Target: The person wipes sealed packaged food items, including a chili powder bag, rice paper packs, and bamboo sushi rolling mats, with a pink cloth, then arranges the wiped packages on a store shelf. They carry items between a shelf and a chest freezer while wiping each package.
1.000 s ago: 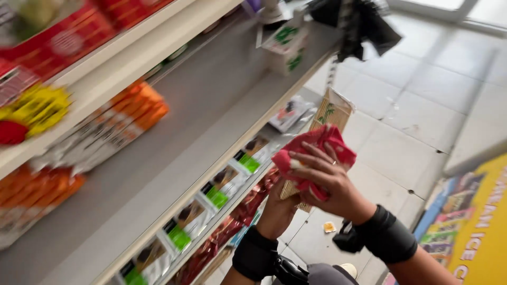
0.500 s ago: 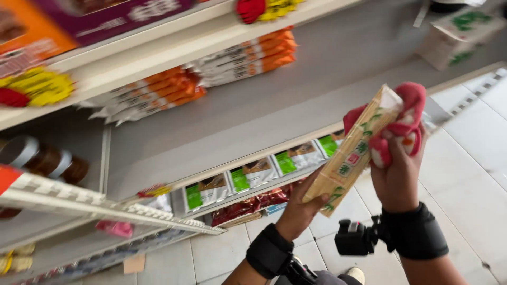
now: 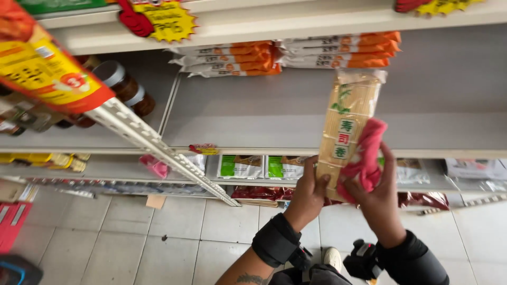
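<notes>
My left hand (image 3: pixel 306 192) grips the lower end of a wrapped bamboo rolling mat (image 3: pixel 348 119), held upright in front of a grey shelf (image 3: pixel 253 113). My right hand (image 3: pixel 377 198) holds a red cloth (image 3: pixel 365 158) pressed against the mat's right side. Both wrists wear black bands. The mat's top reaches up to the flat orange-and-white packets (image 3: pixel 338 50) stacked at the back of the shelf.
Dark jars with grey lids (image 3: pixel 124 87) stand at the left of the shelf. Green-and-white packets (image 3: pixel 259 166) fill the shelf below. A slanted white hanging strip (image 3: pixel 158 150) crosses the left side. Yellow-and-red price tags (image 3: pixel 158 18) hang on the upper shelf edge. The floor (image 3: pixel 158 243) is pale tiles.
The view has swung to face the shelf squarely. The mat has turned from slanted to upright, and the red cloth has slid from its top end down to its lower right side.
</notes>
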